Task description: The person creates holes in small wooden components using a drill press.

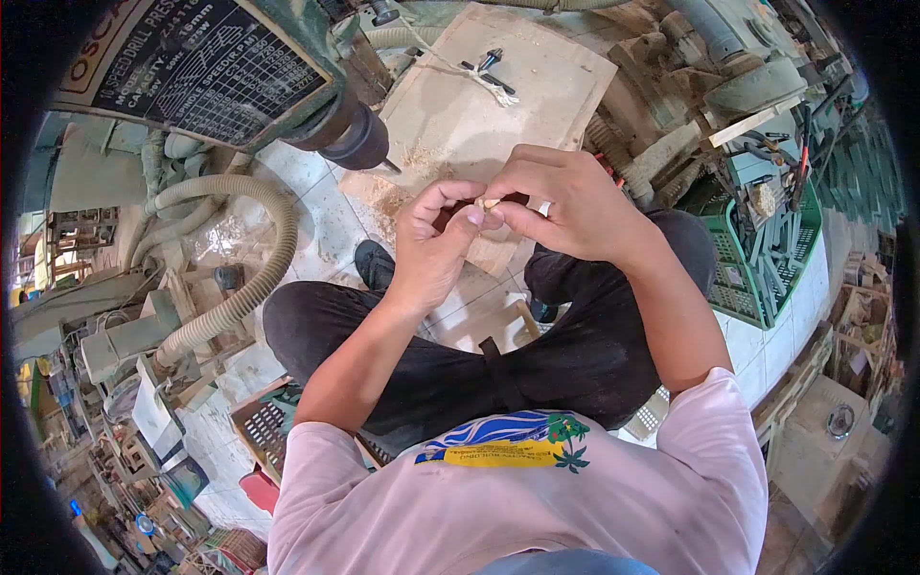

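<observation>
Between my fingertips is a small pale wooden piece [490,203], mostly hidden by the fingers. My left hand [443,230] pinches it from the left with thumb and forefinger. From the other side my right hand [561,206] grips it, also in a pinch. Both hands are above the near edge of a wooden board [489,96] strewn with shavings. To their left, a drill press chuck [355,139] holds a bit that points down toward the board. A chuck key [482,65] with white cord tied to it lies at the board's far side.
A green crate [743,273] of tools and metal parts stands on the right. Ribbed hose [278,230] curves across the left floor. The drill press head [201,72] overhangs the upper left. Wood shavings [388,206] lie near the board's left edge.
</observation>
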Tool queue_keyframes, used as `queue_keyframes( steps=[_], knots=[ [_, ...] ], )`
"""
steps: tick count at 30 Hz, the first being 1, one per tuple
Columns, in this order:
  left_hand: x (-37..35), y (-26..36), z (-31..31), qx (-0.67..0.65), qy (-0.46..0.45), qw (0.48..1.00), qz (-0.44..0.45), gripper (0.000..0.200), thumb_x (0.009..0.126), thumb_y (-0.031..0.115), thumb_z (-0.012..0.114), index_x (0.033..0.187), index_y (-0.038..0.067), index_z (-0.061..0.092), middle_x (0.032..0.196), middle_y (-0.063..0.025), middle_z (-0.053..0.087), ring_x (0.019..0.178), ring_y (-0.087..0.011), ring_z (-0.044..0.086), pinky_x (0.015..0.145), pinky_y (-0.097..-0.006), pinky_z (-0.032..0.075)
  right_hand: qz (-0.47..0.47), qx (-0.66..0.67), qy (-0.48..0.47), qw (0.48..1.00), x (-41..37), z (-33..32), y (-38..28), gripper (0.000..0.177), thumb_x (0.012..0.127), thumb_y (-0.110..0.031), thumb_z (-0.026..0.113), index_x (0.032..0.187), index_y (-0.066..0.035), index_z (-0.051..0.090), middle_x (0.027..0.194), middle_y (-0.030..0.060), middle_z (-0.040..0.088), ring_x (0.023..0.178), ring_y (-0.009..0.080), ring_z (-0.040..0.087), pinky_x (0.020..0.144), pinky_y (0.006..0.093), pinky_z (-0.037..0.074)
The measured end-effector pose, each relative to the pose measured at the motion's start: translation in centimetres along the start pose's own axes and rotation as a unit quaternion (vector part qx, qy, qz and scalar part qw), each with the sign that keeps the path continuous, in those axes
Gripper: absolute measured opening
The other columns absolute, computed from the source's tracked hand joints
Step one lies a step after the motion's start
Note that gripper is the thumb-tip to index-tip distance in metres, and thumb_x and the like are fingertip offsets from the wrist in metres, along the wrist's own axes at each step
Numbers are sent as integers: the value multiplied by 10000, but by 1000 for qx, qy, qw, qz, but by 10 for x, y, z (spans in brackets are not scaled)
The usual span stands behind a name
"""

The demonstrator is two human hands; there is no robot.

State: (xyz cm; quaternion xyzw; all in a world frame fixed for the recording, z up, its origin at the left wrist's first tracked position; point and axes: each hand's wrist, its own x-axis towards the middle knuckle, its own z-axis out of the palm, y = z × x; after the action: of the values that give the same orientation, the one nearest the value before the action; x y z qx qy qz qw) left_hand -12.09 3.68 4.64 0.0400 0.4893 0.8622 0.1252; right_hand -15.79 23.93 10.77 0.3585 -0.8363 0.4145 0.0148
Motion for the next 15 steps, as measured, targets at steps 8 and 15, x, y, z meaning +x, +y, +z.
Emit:
queue_keyframes(
  steps=[8,15],
  knots=[
    [0,1,0,29,5,1000,8,202,958,69,652,1126,-38,615,1032,-92,683,935,-155,682,857,-293,541,6,-3,-1,1000,0,-1,-1,153,856,-218,672,938,-88,667,823,97,612,771,319,646,652,406,508],
    [-1,1,0,36,4,999,13,193,958,75,656,1113,-33,617,1032,-92,683,934,-158,684,854,-294,539,6,1,0,1000,-1,-2,-2,139,838,-169,696,931,-69,674,830,91,627,762,293,641,652,377,503]
  ],
)
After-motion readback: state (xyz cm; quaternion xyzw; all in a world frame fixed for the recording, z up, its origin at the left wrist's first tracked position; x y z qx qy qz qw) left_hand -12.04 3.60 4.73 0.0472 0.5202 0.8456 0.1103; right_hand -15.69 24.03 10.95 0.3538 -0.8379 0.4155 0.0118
